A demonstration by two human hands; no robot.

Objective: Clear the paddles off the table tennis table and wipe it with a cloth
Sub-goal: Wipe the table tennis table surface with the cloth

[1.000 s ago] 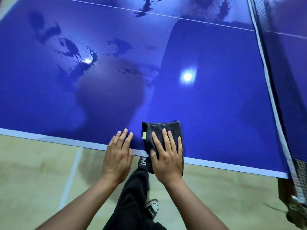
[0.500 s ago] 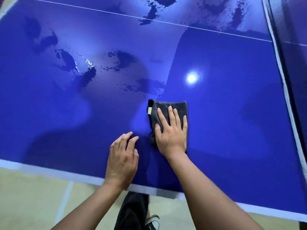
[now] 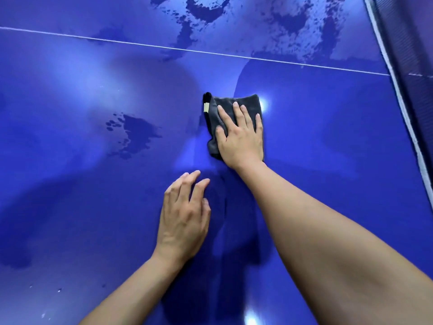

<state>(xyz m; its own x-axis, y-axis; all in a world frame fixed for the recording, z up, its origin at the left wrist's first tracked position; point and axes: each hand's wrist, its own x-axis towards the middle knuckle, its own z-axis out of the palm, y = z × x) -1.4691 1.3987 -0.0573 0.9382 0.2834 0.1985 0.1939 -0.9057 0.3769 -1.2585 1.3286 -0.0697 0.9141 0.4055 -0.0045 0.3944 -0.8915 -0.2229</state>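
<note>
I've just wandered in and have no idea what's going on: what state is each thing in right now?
cloth: dark grey, folded, flat on the table under the right hand.
right hand: fingers straight, pressing on the cloth.
left hand: holds nothing, fingers loosely bent over the table.
table: blue, dark blotchy patches that look damp; no paddles in view.
net: stretched along the right side.

Your table top (image 3: 93, 207) is gleaming: smooth, glossy blue, mirroring lamps and shadows. Dark wet patches (image 3: 138, 134) are breaking that sheen in blotches. Your cloth (image 3: 236, 99) is looking soft, matt and napped, a dark grey fabric with a small pale tag (image 3: 206, 107). At the right, the net (image 3: 410, 31) is showing fine woven mesh, edged with a matt white band (image 3: 398, 90).
</note>
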